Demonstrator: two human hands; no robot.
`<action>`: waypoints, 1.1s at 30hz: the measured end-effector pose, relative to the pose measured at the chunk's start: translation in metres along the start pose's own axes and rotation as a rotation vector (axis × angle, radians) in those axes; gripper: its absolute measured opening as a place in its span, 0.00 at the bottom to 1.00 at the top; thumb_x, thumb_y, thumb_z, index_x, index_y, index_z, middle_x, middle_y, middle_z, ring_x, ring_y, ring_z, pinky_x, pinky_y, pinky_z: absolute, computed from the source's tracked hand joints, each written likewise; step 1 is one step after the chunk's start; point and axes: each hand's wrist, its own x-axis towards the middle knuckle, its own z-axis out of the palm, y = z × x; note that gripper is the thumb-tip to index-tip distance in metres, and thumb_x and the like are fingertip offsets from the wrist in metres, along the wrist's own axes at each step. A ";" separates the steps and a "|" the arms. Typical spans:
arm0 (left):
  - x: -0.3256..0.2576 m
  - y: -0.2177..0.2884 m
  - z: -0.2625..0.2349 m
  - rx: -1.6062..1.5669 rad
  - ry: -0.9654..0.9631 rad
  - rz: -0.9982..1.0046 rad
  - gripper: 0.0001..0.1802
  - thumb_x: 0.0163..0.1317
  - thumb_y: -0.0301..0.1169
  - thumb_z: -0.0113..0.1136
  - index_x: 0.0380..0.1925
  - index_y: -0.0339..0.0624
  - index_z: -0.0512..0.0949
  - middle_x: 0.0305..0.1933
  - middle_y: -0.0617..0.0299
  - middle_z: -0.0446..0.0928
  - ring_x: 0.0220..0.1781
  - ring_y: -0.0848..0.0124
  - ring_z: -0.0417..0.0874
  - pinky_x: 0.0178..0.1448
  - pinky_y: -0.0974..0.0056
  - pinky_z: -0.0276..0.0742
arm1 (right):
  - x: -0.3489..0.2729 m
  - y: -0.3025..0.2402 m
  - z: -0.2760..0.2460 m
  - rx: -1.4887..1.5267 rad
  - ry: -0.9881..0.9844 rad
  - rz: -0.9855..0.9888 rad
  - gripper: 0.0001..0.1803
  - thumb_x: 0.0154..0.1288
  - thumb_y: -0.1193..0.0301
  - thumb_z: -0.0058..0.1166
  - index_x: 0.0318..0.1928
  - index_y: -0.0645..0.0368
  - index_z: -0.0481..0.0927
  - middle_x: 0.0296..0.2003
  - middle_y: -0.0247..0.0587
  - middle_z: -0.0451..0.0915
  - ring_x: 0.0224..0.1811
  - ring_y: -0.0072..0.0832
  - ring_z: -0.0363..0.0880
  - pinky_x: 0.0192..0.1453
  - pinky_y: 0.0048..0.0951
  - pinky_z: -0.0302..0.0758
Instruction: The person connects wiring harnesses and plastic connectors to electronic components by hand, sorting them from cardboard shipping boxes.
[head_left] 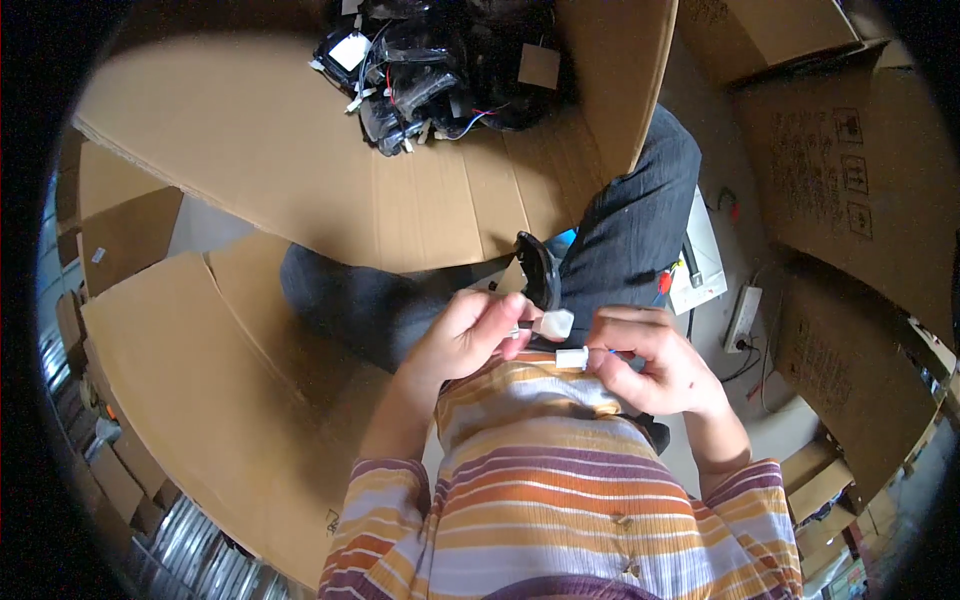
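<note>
My right hand (pixel 655 362) is closed in a pinch on a small white plug connector (pixel 572 357), which points left in front of my waist; a bit of blue wire shows by the fingertips. My left hand (pixel 475 335) is closed too, its thumb and fingers pinching a thin dark lead that ends in a whitish, translucent piece (pixel 554 323). I cannot tell whether that piece is a cap or a folded tag. Just beyond the left fingers is a glossy black curved part (pixel 540 268) between my legs, with a tan tag (pixel 512 275) beside it.
A large open cardboard box (pixel 270 150) stands ahead, holding several black-wrapped parts (pixel 420 80) with wires and white connectors. More cardboard (pixel 210 390) lies at left. To the right are a white power strip (pixel 742 318), cables, a white board with a tool (pixel 700 265), and tall cartons (pixel 850 180).
</note>
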 end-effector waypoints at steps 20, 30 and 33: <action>0.003 0.000 -0.007 0.371 -0.256 -0.014 0.20 0.59 0.32 0.41 0.51 0.36 0.62 0.22 0.63 0.75 0.18 0.77 0.71 0.26 0.73 0.67 | -0.005 0.003 -0.025 0.010 0.015 -0.013 0.06 0.51 0.75 0.42 0.22 0.65 0.69 0.20 0.41 0.69 0.22 0.34 0.69 0.25 0.28 0.64; 0.019 -0.004 0.000 0.442 -0.752 -0.072 0.17 0.60 0.39 0.42 0.41 0.38 0.70 0.31 0.55 0.74 0.35 0.70 0.74 0.41 0.69 0.67 | 0.010 0.010 -0.005 -0.068 -0.239 -0.208 0.06 0.47 0.72 0.48 0.20 0.60 0.68 0.18 0.40 0.64 0.23 0.37 0.66 0.25 0.34 0.63; 0.024 0.001 0.003 0.402 -0.772 -0.095 0.18 0.60 0.39 0.42 0.39 0.36 0.71 0.30 0.55 0.73 0.35 0.70 0.74 0.40 0.69 0.67 | 0.009 0.005 -0.006 -0.172 -0.271 -0.198 0.06 0.46 0.72 0.50 0.20 0.59 0.68 0.19 0.40 0.65 0.24 0.36 0.66 0.26 0.34 0.64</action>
